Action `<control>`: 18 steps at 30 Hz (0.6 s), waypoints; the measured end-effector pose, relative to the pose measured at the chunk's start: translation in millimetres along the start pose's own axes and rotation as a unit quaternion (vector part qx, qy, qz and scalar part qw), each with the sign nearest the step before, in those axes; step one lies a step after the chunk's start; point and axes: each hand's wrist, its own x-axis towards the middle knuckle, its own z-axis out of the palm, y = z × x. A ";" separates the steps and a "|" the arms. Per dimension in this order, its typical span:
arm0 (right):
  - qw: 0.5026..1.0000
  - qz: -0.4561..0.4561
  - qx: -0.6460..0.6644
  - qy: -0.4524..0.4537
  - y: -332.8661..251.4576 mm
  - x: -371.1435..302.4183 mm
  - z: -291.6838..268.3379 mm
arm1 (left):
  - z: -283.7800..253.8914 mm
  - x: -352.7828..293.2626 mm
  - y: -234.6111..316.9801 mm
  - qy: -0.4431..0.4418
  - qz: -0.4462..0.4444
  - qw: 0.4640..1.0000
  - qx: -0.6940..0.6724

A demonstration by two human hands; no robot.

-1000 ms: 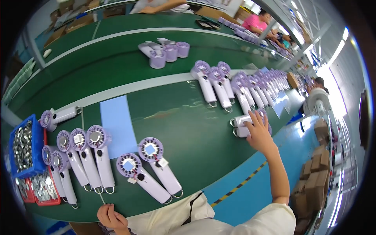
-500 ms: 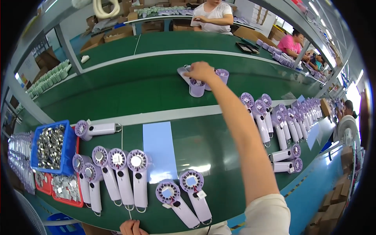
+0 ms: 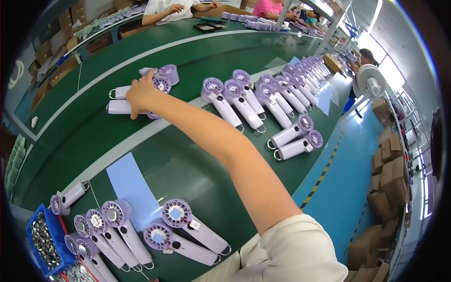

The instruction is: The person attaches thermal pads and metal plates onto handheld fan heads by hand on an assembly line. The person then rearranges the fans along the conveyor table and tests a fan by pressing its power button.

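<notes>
My right hand [image 3: 142, 95] reaches far across to the green conveyor belt and wraps over two purple handheld fans, thumb on the near side, fingers on the far side. One fan's handle [image 3: 119, 107] sticks out left of the hand; its round head is mostly hidden under my wrist. Another purple fan head [image 3: 169, 74] lies just beyond. Of my left hand [image 3: 154, 280], only a sliver shows at the lower edge, its fingers out of sight. Near me, two fans with pale blue squares on their heads [image 3: 176, 213] lie beside a blue sheet [image 3: 134, 188].
More fans [image 3: 112, 214] lie at lower left, by a blue bin [image 3: 60, 254] of small metal parts. Rows of fans [image 3: 233, 88] run along the table's right. Across the belt a person in white [image 3: 167, 11] works; a standing fan [image 3: 371, 80] is at far right.
The view has swung right, so everything sits further left. My right hand has spread and now grasps across the fans on the belt. My left hand has nearly left the picture.
</notes>
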 end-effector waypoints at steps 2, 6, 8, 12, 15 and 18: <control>0.996 -0.019 -0.063 0.060 -2.0 -20.8 -9.6 | 2.1 -2.2 -4.0 0.012 0.006 1.000 -0.010; 0.993 -0.030 -0.026 0.108 5.8 -66.9 -28.4 | 11.7 -31.8 -20.9 0.004 -0.027 0.998 -0.058; 0.989 -0.045 0.011 0.143 15.6 -107.5 -31.9 | 11.6 -31.9 -21.5 -0.001 -0.012 0.998 -0.057; 0.975 -0.104 0.167 0.102 33.9 -208.0 -47.3 | 6.5 -27.3 -22.3 -0.011 -0.031 0.998 -0.049; 0.978 -0.092 0.184 -0.014 34.8 -272.3 -63.5 | 11.0 -29.4 -22.1 -0.019 -0.037 0.997 -0.063; 0.980 -0.036 0.168 -0.102 36.2 -285.0 -56.9 | 9.8 -32.8 -24.9 -0.012 -0.037 0.997 -0.060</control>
